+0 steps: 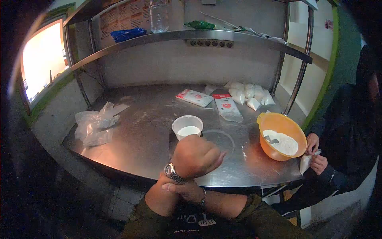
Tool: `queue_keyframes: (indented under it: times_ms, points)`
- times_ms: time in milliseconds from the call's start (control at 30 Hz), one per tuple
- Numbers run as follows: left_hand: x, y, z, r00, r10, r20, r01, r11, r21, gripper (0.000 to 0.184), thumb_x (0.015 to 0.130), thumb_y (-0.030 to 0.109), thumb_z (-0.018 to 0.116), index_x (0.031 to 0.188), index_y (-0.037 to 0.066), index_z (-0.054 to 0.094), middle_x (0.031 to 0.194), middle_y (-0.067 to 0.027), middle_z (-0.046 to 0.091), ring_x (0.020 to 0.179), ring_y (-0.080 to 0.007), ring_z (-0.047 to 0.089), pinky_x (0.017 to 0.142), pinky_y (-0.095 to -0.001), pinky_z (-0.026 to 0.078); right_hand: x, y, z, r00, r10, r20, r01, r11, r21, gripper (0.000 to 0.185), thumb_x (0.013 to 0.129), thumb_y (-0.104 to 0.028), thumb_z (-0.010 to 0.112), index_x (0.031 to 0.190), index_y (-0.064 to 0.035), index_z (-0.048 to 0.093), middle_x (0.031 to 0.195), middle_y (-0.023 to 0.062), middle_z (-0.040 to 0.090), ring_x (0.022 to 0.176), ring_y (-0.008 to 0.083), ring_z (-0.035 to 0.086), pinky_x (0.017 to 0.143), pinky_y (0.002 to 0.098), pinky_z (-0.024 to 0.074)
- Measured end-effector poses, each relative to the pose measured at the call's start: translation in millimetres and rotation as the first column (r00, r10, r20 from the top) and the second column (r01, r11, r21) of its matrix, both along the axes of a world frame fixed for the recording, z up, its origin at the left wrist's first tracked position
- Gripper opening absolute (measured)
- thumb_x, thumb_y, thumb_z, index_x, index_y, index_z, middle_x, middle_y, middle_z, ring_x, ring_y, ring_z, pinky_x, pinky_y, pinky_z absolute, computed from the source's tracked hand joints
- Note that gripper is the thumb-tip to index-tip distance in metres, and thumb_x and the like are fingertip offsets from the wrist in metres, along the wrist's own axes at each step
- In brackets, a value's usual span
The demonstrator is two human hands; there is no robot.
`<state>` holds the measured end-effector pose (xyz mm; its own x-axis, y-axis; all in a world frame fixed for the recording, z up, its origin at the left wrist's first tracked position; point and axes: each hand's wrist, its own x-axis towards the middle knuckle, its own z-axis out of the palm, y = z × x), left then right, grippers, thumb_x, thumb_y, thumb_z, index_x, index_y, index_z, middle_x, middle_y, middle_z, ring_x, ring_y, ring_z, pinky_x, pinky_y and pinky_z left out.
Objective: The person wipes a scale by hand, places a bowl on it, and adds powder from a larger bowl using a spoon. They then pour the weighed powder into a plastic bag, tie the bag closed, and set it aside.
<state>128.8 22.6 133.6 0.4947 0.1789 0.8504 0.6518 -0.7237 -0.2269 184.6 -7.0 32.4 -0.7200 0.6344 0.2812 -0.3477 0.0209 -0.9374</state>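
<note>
My left hand (195,156), with a metal watch (172,173) on its wrist, is raised over the table's front part, its fingers curled in a loose fist, slightly blurred. No object shows in it. From below, my right hand (186,191) is wrapped round my left wrist, just under the watch. Just beyond my left hand stands a white plastic tub (188,121) with white powder inside. It rests on a dark, flat-topped thing (174,144), partly hidden by my hand, which could be a scale.
On the metal table (139,139) are an orange bowl (270,148) of white powder with a scoop, filled bags (250,93), two printed packs (195,98) and crumpled clear plastic (95,124). At right, another person's hands (316,157) hold a small bag (305,163). A shelf (167,38) spans above.
</note>
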Motion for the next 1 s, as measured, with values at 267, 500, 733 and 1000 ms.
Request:
queue_keyframes:
  times_ms: [267,500,733,1000]
  points:
    - [-12.2,-17.8,-4.8,0.984,-0.176,-0.012,0.175,0.961,0.212,0.027,0.06,0.02,0.073,0.058,0.013,0.047,0.054,0.002,0.042,0.046,-0.0146,0.043,0.043,-0.0281,0.033,4.7,-1.9,-4.7,0.995,0.075,0.062,-0.067,0.99,-0.127,0.076,0.077,-0.041,0.069,0.128,0.0018,0.033,0.131,0.0146,0.039,0.124,0.0228,0.035,0.106,0.0379,0.025]
    - [5.3,-0.2,-2.7,0.984,-0.053,-0.172,0.022,0.984,-0.177,0.026,0.071,0.026,0.066,0.058,0.009,0.052,0.056,-0.0044,0.052,0.05,-0.0238,0.053,0.047,-0.0358,0.041,5.6,1.5,-8.9,0.986,0.165,0.032,-0.158,0.975,-0.155,0.078,0.076,-0.041,0.069,0.13,0.0013,0.032,0.133,0.0149,0.038,0.125,0.0229,0.034,0.107,0.0379,0.0243]
    - [1.9,13.9,-25.2,0.809,0.049,-0.586,-0.501,0.579,-0.643,0.037,0.078,0.033,0.054,0.074,0.0,0.067,0.073,-0.0197,0.064,0.069,-0.0339,0.064,0.064,-0.0429,0.051,-5.5,0.7,-28.8,0.993,0.078,-0.086,-0.102,0.939,-0.329,0.049,0.075,-0.026,0.068,0.113,-0.0006,0.049,0.111,0.012,0.053,0.107,0.0221,0.05,0.095,0.0364,0.0375]
    - [-2.5,21.2,-38.2,0.786,0.021,-0.617,-0.573,0.399,-0.716,0.032,0.073,0.027,0.053,0.078,-0.002,0.067,0.077,-0.0218,0.065,0.073,-0.0353,0.065,0.069,-0.0433,0.052,-3.3,-2.9,-16.0,0.966,0.081,-0.244,-0.193,0.858,-0.477,0.035,0.076,-0.017,0.065,0.105,-0.0017,0.052,0.102,0.0101,0.058,0.097,0.0205,0.057,0.089,0.0348,0.0436]
